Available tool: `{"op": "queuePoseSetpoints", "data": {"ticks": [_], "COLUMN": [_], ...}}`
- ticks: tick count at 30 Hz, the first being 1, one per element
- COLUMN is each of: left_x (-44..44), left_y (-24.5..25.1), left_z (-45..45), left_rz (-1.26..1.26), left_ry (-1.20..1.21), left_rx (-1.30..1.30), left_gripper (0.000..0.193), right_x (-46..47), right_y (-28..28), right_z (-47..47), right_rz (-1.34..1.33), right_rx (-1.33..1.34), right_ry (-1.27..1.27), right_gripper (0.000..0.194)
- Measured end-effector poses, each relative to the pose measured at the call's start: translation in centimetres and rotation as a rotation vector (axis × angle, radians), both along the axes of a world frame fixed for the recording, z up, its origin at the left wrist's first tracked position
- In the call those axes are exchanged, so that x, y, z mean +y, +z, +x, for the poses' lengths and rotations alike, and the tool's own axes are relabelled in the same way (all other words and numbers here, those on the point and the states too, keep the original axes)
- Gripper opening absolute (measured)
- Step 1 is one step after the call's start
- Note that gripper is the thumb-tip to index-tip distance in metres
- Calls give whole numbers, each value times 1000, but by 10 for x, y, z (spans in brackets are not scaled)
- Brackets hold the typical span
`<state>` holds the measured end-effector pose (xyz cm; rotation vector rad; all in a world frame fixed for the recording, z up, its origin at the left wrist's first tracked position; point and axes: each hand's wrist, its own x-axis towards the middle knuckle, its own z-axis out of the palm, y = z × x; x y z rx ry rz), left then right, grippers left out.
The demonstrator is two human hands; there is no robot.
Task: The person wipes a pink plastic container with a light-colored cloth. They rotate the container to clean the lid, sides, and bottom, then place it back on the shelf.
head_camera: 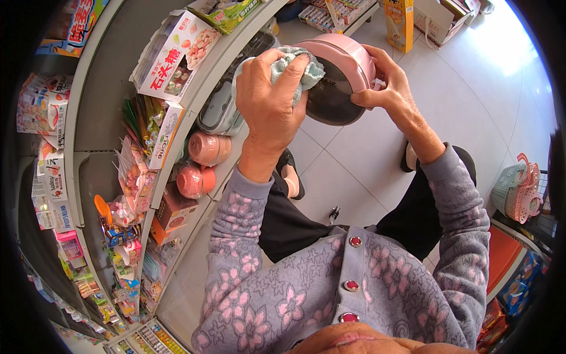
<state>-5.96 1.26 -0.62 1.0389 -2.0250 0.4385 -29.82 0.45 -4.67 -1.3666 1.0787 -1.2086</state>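
Observation:
My left hand (274,95) grips a crumpled pale green cloth (298,71) and presses it against the left side of a pink round container with a dark, glossy face (336,97). My right hand (384,84) holds the container's right edge, its thumb on the near rim and fingers behind, by a small white part. The container is tilted, with its dark face towards me and its pink rim (349,48) at the top. What the cloth covers on the container is hidden.
Store shelves (194,101) curve along the left with candy boxes, wrapped pink jars (210,148) and clear food containers (221,106). A yellow box (399,24) stands on the tiled floor ahead, near a white carton (437,22). Plastic baskets (515,190) are at the right.

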Motion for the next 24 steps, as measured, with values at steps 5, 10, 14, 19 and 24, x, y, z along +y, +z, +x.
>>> {"op": "queuePoseSetpoints", "data": {"ticks": [5,10,14,19,24], "left_x": [-7,-11,-9,-7,-8], "left_y": [0,-2,-6,-9,-8], "left_z": [1,4,4,6,4], "left_rz": [43,184,326,416,362], "left_ry": [42,102,78,65,-1], "left_rx": [33,121,241,336,324], "left_gripper": [50,41,34,32,35], "right_x": [-2,-4,-4,-3,-5], "right_y": [-2,2,3,-1,-3], "right_z": [-1,-6,-8,-3,5], "right_rz": [-58,-64,-58,-26,-52], "right_rx": [-18,-28,-38,-40,40], "right_ry": [-57,-95,-106,-100,-83], "right_gripper": [101,100,101,100,103]}}
